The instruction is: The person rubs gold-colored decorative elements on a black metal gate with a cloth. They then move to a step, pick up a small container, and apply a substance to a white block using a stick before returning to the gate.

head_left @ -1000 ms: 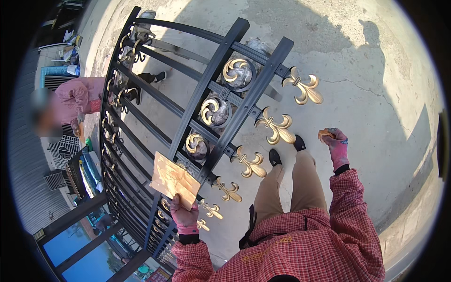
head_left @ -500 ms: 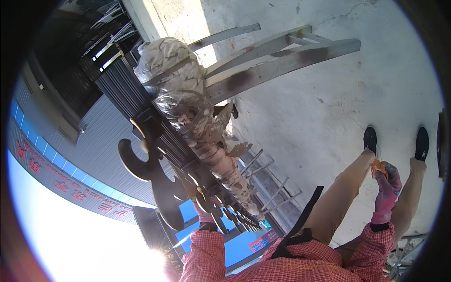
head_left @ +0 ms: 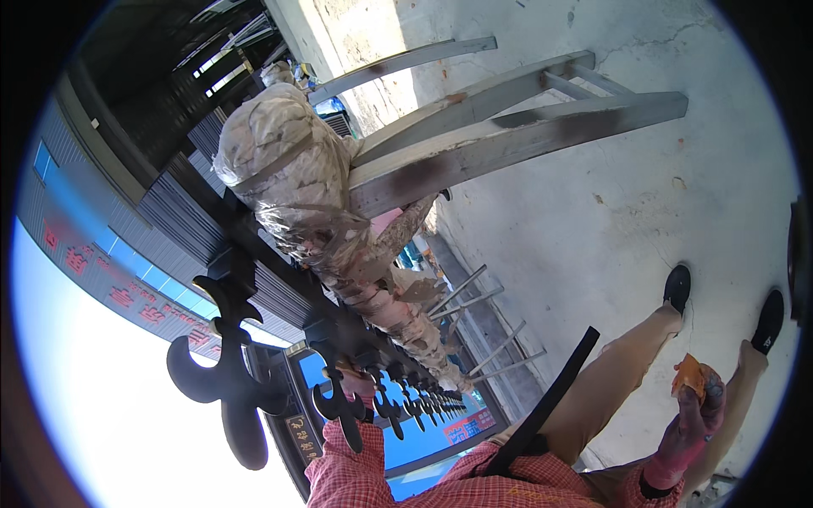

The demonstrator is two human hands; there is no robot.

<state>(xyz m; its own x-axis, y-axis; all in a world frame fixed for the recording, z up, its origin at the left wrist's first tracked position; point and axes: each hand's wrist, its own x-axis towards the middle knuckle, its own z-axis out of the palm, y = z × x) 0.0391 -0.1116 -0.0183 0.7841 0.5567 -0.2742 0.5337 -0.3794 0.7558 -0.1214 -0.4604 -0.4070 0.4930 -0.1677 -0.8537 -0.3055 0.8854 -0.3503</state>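
My right hand (head_left: 696,416), in a dirty pink glove, pinches a crumpled orange piece (head_left: 690,375), perhaps folded sandpaper. It is held away from the railing, in front of my legs. My left hand (head_left: 362,388), also gloved in pink, is at a row of black curled metal finials; the nearer finial (head_left: 339,398) covers most of its fingers, so their grip is hidden. A larger finial (head_left: 233,381) stands out to the left, nearest me. The finials run along a black metal railing (head_left: 279,292).
A long bundle in dirty plastic wrap (head_left: 288,161) lies along the railing. Grey metal trestle legs (head_left: 517,140) jut right over the concrete floor (head_left: 576,237). Thinner metal legs (head_left: 461,292) stand farther along. A person's patterned sleeve (head_left: 406,229) shows behind the bundle.
The view has shifted, and the finials appear lower and farther left. My right hand has drawn back toward my body, still with the orange piece. My left hand stays by the finials.
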